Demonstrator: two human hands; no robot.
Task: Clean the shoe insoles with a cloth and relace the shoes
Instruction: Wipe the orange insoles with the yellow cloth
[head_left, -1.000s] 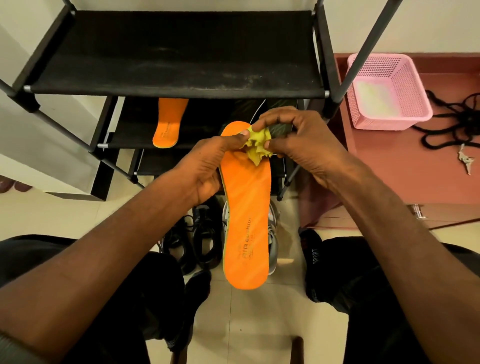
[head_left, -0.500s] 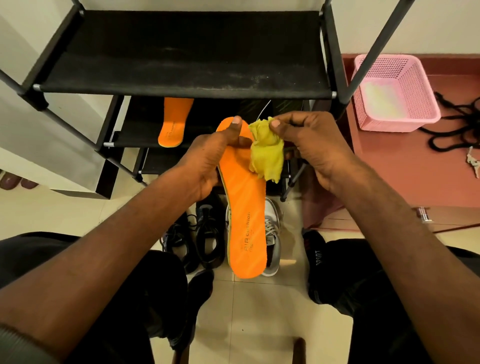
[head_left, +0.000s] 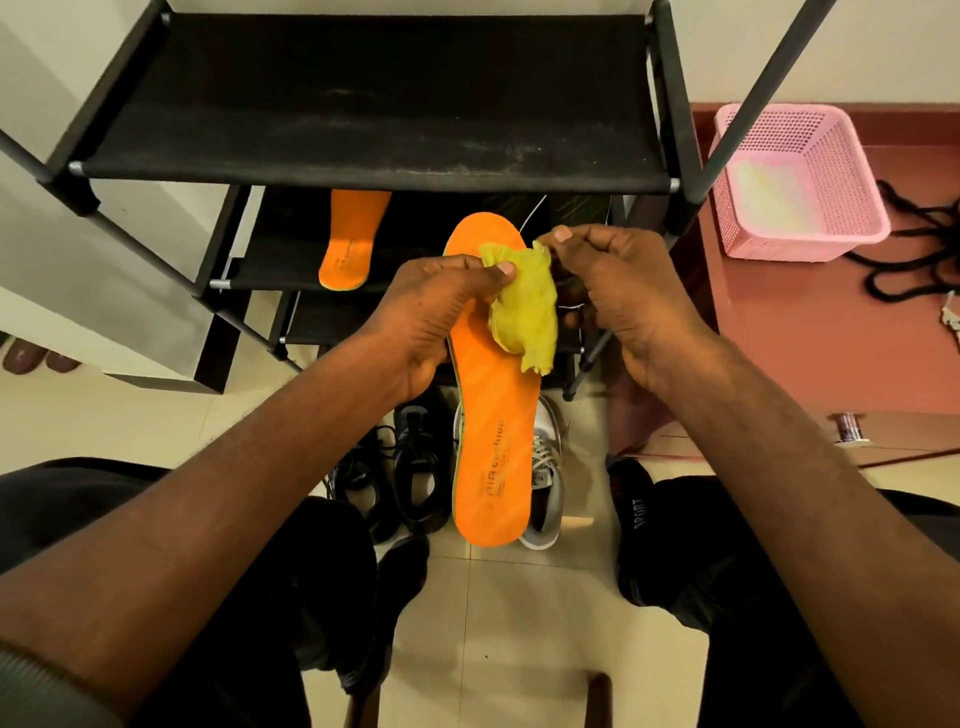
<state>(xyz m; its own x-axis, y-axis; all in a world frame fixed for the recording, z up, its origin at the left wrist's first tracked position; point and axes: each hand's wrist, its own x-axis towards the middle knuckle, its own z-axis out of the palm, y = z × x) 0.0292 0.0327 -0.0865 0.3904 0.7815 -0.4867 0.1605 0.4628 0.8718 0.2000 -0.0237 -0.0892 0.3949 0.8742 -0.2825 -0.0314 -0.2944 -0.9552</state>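
Left hand (head_left: 431, 306) grips the orange insole (head_left: 493, 410), thumb pinning the yellow cloth (head_left: 524, 306). Right hand (head_left: 618, 301) pinches the cloth's corner. Wiping likely follows.

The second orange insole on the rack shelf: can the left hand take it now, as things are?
Probably not yet. The left hand grips the held insole and pinches the yellow cloth; the shelf insole itself lies uncovered.
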